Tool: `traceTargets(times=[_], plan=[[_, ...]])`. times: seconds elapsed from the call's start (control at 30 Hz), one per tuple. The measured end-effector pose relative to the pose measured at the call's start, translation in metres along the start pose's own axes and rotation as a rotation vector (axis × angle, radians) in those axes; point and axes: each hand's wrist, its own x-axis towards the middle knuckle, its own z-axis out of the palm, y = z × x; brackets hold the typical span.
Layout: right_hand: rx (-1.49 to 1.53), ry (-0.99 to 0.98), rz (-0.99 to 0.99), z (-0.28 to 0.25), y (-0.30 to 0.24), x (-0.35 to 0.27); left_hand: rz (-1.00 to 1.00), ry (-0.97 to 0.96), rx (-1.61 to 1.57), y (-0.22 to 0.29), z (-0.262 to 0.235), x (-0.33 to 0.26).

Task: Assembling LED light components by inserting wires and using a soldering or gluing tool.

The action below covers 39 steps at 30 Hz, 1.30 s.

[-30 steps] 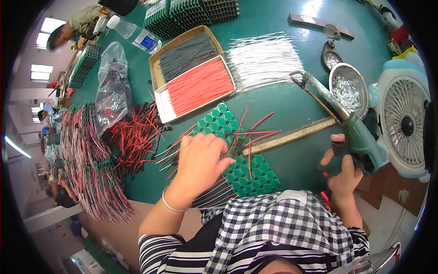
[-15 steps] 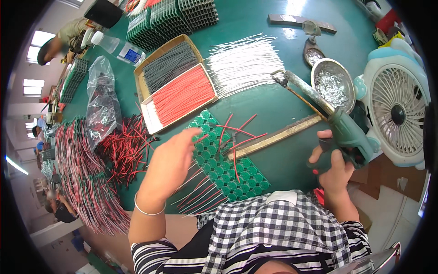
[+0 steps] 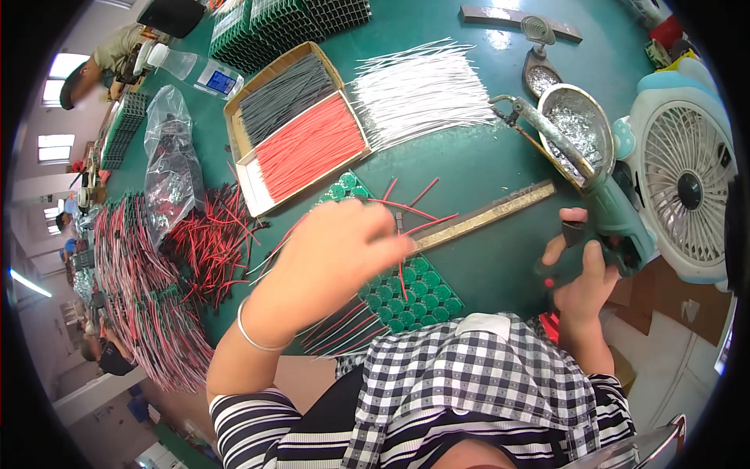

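- One soldering gun (image 3: 617, 215), clasped in curled right hand (image 3: 587, 285); long axis diagonal, pointing forward-left.
- Left hand (image 3: 344, 242): half-curled over circuit boards (image 3: 418, 301); grip indeterminable.
- Bowl (image 3: 603, 121): silvery scraps (image 3: 569, 121).
- Box (image 3: 251, 184): black wires (image 3: 285, 98), red wires (image 3: 312, 144).

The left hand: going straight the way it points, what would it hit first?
Probably the loose red wires just to the right of the left hand, then the long narrow bar. The hand is blurred and its height unclear, so it might pass over both.
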Motion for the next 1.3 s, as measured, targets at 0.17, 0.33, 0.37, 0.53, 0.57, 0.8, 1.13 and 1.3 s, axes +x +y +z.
traceTargets(times=[0.17,0.33,0.37,0.53,0.57,0.8,1.13,1.3], plan=[[0.011,0.008,-0.014,0.004,-0.002,0.001,0.14,0.062,-0.024,0.011,0.034,-0.012],[0.031,0.007,0.015,0.008,-0.003,-0.002,0.049,0.445,-0.431,-0.009,0.04,0.01],[0.051,0.011,0.03,0.005,-0.002,-0.002,-0.075,0.426,-0.683,-0.013,0.036,0.014],[0.136,0.009,-0.009,0.0,0.0,-0.007,-0.278,0.553,-1.326,-0.035,0.007,0.02],[0.145,-0.018,0.001,0.0,0.001,-0.009,-0.299,0.575,-1.32,-0.035,-0.001,0.01],[-0.008,-0.346,0.193,0.0,0.005,-0.028,-0.41,0.491,-0.076,0.003,0.009,-0.067],[-0.635,-0.964,-0.118,0.028,-0.018,-0.006,-0.515,0.472,-0.018,0.015,0.082,-0.082],[-0.749,-0.883,-0.217,0.043,-0.025,-0.01,-0.479,0.546,-0.038,0.008,0.085,-0.084]])
